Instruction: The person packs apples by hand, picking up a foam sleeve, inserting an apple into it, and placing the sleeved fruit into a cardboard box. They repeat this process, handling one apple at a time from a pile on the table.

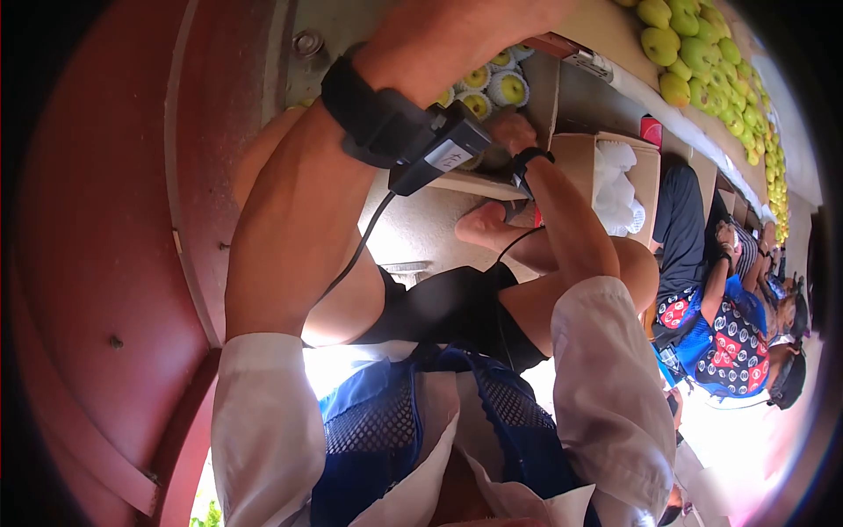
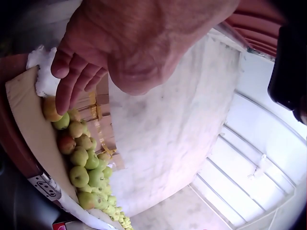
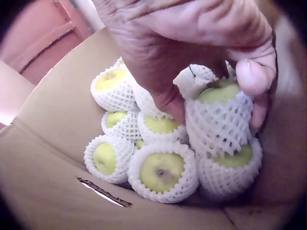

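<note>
In the right wrist view my right hand grips a green apple in a white foam net, thumb and fingers around its upper end. Several other netted apples lie beside and below it in a cardboard box. The head view shows that right hand down at the box's inner side. My left hand reaches over a heap of loose green and reddish apples, fingers extended. One fingertip overlaps a yellowish apple at the heap's end. In the head view the left hand is out of frame.
White foam nets fill an open carton to the right. Loose apples cover a raised ledge. Another person sits farther right. A red metal panel stands at the left. Taped cartons sit behind the heap.
</note>
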The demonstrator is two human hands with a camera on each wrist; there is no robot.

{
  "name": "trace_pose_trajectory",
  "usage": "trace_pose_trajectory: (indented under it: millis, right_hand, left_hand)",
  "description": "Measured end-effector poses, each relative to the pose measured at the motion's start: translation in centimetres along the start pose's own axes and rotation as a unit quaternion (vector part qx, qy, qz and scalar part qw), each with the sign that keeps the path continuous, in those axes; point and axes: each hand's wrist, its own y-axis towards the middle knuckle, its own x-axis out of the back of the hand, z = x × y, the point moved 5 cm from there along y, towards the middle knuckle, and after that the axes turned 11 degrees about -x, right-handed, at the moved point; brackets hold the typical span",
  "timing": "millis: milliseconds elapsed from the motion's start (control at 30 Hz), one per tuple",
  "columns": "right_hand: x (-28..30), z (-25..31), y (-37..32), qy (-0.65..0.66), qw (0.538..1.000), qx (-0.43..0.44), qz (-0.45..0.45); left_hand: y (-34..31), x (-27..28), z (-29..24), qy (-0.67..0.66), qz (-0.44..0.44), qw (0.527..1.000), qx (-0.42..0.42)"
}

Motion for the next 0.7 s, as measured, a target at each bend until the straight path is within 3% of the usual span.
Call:
trace_pose_trajectory:
  millis: [167, 233, 267, 300, 400, 467, 567, 700]
  right_hand:
    - [-0.1, -0.8, 0.3, 0.117, 0.991, -0.061, -0.037]
    - [-0.8, -1.1, 1.3, 0.109, 0.990, -0.040, -0.080]
    - [-1.2, -1.4, 1.9, 0.105, 0.989, -0.029, -0.100]
    - [-0.8, -1.3, 1.5, 0.106, 0.992, -0.013, -0.068]
    - [0.1, -1.1, 1.1, 0.114, 0.993, 0.014, -0.009]
    - [0.1, -1.0, 1.5, 0.129, 0.991, 0.000, -0.024]
    - [-0.6, -1.3, 1.7, 0.152, 0.985, -0.002, -0.075]
    - [0.3, -1.0, 0.3, 0.132, 0.991, -0.017, -0.023]
  left_hand:
    - [0.2, 0.1, -0.1, -0.006, 0.001, 1.000, 0.013]
    - [0.5, -0.1, 0.6, -0.082, -0.005, 0.990, 0.115]
    - [0.6, 0.0, 0.6, -0.087, -0.015, 0.989, 0.117]
    - [0.6, 0.0, 0.6, -0.092, -0.024, 0.988, 0.119]
    - [0.5, 0.0, 0.3, -0.027, -0.064, 0.997, 0.016]
    - [0.4, -0.3, 0.3, -0.013, -0.074, 0.997, -0.006]
    - [0.5, 0.0, 0.7, -0.075, -0.077, 0.993, 0.052]
    - [0.1, 0.5, 0.6, -0.128, -0.084, 0.983, 0.101]
